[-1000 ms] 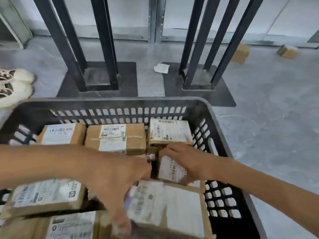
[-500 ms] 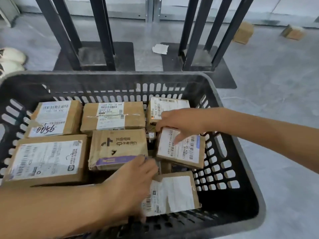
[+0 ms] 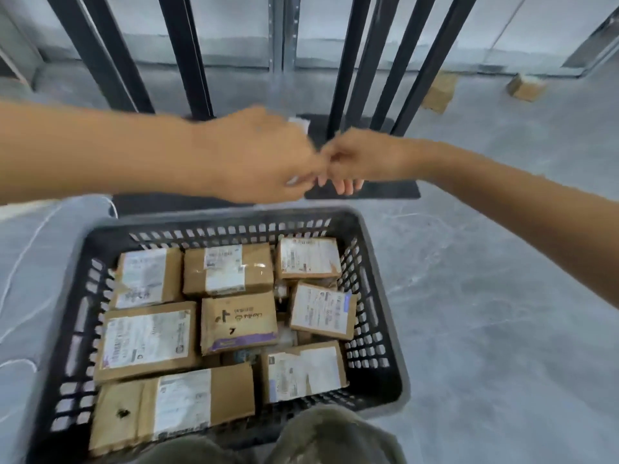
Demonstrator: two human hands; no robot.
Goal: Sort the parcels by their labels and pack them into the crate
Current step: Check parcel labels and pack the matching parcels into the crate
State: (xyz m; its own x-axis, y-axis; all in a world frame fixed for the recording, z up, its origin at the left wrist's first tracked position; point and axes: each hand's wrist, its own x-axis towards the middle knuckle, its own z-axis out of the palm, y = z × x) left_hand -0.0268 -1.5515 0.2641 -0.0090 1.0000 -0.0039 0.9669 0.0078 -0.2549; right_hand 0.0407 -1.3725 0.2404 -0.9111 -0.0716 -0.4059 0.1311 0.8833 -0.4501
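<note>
Parcels [image 3: 149, 341] lie packed label-up in the black crate [image 3: 217, 224], below both grips and nearer to you. Your left grip [image 3: 254, 155] and right grip [image 3: 361, 159] meet fingertip to fingertip in the air past the crate's far rim, fingers curled, but too blurred to tell whether either holds anything. Just beyond them stand black rack legs [image 3: 182, 45]. Two loose boxes [image 3: 438, 92] sit on the floor, far right of your right grip
</note>
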